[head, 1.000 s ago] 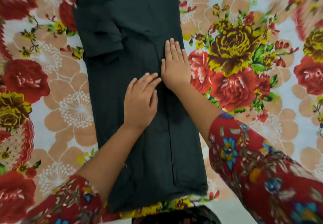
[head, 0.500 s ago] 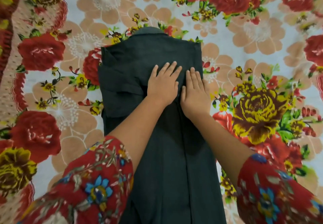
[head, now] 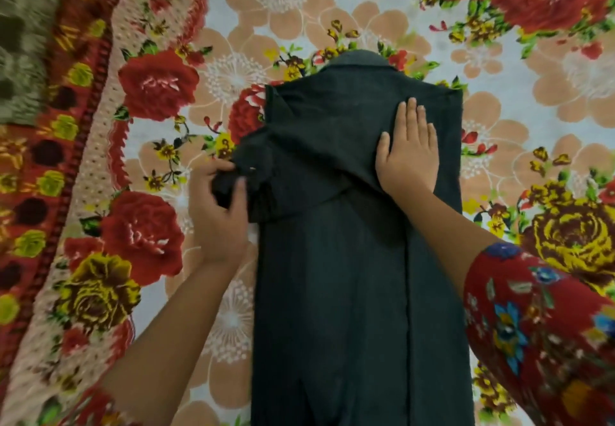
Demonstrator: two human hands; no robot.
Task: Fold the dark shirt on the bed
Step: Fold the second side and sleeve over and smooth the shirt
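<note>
The dark shirt (head: 349, 276) lies lengthwise on the bed as a long narrow strip, its sides folded in and its collar at the far end. My left hand (head: 221, 206) grips the bunched sleeve at the shirt's left edge, with the thumb over the cloth. Flat on the upper right part of the shirt, near the shoulder, my right hand (head: 407, 153) presses down with straight fingers. The shirt's near end runs out of the bottom of the view.
A floral bedsheet (head: 233, 26) with red, yellow and peach flowers covers the bed all around the shirt. Its red patterned border (head: 76, 126) runs down the left side, with a blurred brownish surface (head: 20, 43) beyond it.
My left hand left the shirt's middle and took hold of the sleeve at the left edge. My right hand stayed flat on the shirt's upper right, while the view shifted up.
</note>
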